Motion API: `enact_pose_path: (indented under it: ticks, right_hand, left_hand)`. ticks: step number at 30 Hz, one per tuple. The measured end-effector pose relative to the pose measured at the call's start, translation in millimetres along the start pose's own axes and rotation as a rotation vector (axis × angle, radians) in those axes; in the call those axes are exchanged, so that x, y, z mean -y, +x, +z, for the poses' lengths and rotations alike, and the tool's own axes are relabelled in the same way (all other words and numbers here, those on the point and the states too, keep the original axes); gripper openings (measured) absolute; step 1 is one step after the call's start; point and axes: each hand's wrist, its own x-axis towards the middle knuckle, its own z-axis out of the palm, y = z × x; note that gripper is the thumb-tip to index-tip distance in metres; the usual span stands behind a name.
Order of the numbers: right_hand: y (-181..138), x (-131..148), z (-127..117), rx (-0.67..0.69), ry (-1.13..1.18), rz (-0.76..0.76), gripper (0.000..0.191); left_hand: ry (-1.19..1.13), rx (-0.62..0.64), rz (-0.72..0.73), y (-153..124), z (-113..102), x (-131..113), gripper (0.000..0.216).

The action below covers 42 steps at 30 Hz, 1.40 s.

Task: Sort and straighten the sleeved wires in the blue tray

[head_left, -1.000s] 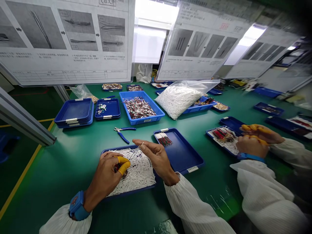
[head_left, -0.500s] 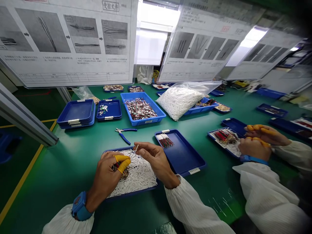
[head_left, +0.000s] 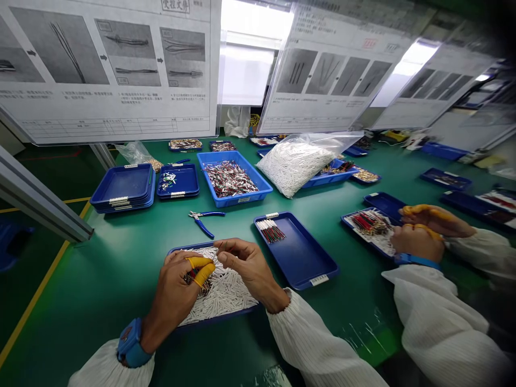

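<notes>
My left hand [head_left: 177, 287], with yellow finger cots on its thumb and forefinger, pinches thin wires [head_left: 213, 260] whose ends point to the right. My right hand [head_left: 250, 269] meets it at the fingertips, closed on a small white sleeve that is now mostly hidden by the fingers. Beneath both hands lies a blue tray full of white sleeves [head_left: 231, 301]. A bunch of wires with gold-coloured ends [head_left: 205, 288] shows under my left palm. To the right, a blue tray [head_left: 308, 252] holds a row of red, black and green wires with white sleeves [head_left: 272, 231].
Blue-handled cutters [head_left: 205, 220] lie behind the sleeve tray. Farther back are a bin of sleeved wires [head_left: 231, 180], stacked trays [head_left: 123, 185] and a bag of white sleeves [head_left: 296, 164]. A co-worker's hands [head_left: 427, 234] are over trays at the right. Instruction sheets [head_left: 108, 70] hang above.
My right fingertips have shifted slightly left and down, closer to the left fingertips. The white sleeve that stuck up from them is now mostly covered. The view has shifted a little.
</notes>
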Motion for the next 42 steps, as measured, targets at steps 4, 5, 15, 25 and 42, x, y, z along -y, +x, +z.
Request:
enact_pose_path:
  ticks: [4,5,15,25,42]
  right_hand:
    - [0.2,-4.3,3.2,0.068,0.044,0.020,0.021]
    - [0.0,-4.7,3.0,0.078,0.037,0.030,0.021]
    - [-0.5,-5.8,4.2,0.019,0.050,-0.015,0.018]
    - [-0.7,-8.9,2.1,0.047,0.091,0.066,0.018]
    - [-2.1,-9.8,6.0,-0.071,-0.028,-0.011,0.024]
  left_hand:
    - [0.013,-0.022,0.044,-0.3,-0.4,0.0,0.013]
    - [0.011,-0.032,0.052,-0.4,-0.5,0.0,0.013]
    - [-0.012,-0.028,0.013,0.9,-1.1,-1.1,0.012]
    - [-0.035,-0.070,0.075,-1.6,0.0,-0.3,0.012]
    - [0.042,-0.127,0.064,-0.9,-0.8,-3.2,0.009]
